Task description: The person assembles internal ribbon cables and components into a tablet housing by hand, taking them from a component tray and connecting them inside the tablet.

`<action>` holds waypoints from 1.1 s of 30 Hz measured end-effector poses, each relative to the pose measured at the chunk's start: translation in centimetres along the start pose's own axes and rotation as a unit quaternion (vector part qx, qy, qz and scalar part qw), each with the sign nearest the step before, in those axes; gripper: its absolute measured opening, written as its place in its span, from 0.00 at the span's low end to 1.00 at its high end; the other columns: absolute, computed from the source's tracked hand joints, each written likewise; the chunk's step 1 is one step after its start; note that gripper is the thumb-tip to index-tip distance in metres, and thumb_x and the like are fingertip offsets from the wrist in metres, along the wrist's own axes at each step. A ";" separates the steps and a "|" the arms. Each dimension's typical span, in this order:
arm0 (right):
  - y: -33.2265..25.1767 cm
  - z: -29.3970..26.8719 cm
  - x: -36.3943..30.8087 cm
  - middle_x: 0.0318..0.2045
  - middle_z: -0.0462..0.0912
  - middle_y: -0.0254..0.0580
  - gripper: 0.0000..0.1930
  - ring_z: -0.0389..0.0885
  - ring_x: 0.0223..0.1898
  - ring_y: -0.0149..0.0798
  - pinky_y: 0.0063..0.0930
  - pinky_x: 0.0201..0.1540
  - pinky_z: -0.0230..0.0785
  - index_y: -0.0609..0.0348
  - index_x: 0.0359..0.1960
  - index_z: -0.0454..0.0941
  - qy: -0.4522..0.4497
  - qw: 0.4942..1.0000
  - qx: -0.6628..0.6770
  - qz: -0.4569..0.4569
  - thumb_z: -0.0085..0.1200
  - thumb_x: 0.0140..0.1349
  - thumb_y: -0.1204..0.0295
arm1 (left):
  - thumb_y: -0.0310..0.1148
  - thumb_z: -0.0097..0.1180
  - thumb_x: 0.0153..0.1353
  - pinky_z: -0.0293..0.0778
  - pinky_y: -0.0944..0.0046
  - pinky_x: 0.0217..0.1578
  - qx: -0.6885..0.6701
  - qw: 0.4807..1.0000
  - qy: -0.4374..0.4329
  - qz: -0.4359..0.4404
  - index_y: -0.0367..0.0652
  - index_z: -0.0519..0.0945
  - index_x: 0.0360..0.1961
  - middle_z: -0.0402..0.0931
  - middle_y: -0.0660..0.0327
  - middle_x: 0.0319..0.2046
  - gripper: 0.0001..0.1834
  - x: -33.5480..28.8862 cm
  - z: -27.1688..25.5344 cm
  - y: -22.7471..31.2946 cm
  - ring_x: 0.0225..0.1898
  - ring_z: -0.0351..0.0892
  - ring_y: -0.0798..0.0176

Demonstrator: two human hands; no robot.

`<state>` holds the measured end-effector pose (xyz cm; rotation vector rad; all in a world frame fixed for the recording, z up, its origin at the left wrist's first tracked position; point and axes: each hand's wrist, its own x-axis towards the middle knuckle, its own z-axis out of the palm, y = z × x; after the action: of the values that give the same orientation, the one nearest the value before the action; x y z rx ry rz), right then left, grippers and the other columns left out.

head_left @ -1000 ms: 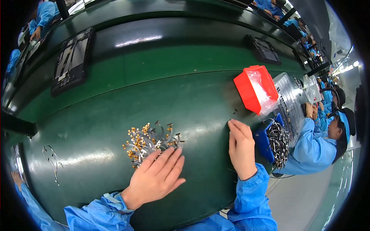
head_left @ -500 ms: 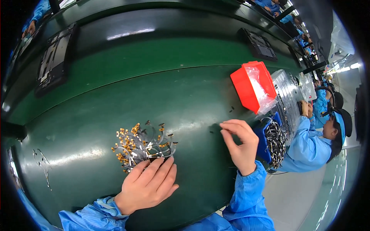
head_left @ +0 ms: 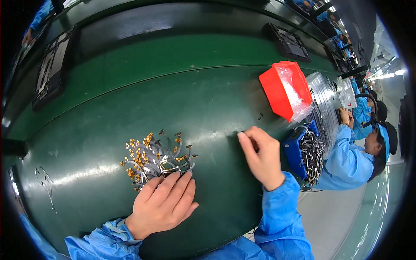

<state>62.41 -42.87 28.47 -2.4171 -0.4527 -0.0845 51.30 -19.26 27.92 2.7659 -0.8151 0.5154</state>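
Note:
A pile of thin grey flex cables (head_left: 151, 158) with gold-coloured ends and small black connectors lies on the green table. My left hand (head_left: 164, 203) rests palm down on the near side of this pile, its fingers stretched out over the cable ends. Right of the pile, my right hand (head_left: 263, 160) is in a pinch, thumb and forefinger together low over the table. A small black piece (head_left: 241, 132) shows at those fingertips, mostly hidden by them. Two more tiny black pieces (head_left: 260, 116) lie on the table beyond that hand.
A red bin (head_left: 274, 93) with clear plastic bags stands at the far right. Near it are a blue bin (head_left: 292, 151) of dark small parts and clear plastic trays (head_left: 325, 108). Loose wires (head_left: 51, 190) lie at left. A co-worker in blue (head_left: 346, 162) sits at right.
My right hand has gone from spread fingers to a pinch, where a small black piece lay on the table. My left hand stays on the cable pile. The view has shifted slightly.

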 end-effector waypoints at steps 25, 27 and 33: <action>2.5 -2.2 0.7 0.33 0.81 0.41 0.13 0.76 0.35 0.41 0.29 0.38 0.69 0.59 0.37 0.83 -0.079 0.979 0.005 -0.187 0.63 0.48 0.82 | 0.60 0.49 0.58 0.68 0.57 0.49 0.015 0.998 -0.045 -0.046 0.42 0.78 0.48 0.75 0.55 0.53 0.32 0.9 0.8 0.2 0.53 0.72 0.56; 2.5 -1.8 0.7 0.33 0.80 0.39 0.09 0.77 0.34 0.42 0.31 0.39 0.70 0.59 0.33 0.82 -0.081 0.978 0.008 -0.190 0.64 0.49 0.80 | 0.60 0.49 0.59 0.68 0.57 0.49 0.022 0.998 -0.048 -0.046 0.42 0.77 0.48 0.75 0.55 0.53 0.32 0.9 0.6 0.3 0.52 0.72 0.56; 0.2 -1.3 0.7 0.31 0.79 0.39 0.07 0.77 0.33 0.42 0.31 0.37 0.70 0.60 0.31 0.81 -0.036 0.980 -0.024 -0.196 0.64 0.50 0.79 | 0.63 0.47 0.58 0.65 0.61 0.47 0.060 0.996 -0.043 -0.041 0.43 0.78 0.47 0.75 0.57 0.53 0.33 0.9 1.0 0.5 0.47 0.70 0.61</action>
<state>63.24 -43.60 29.53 -2.3509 -0.9658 -0.1821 51.96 -20.40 27.39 2.9360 -0.7069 0.4473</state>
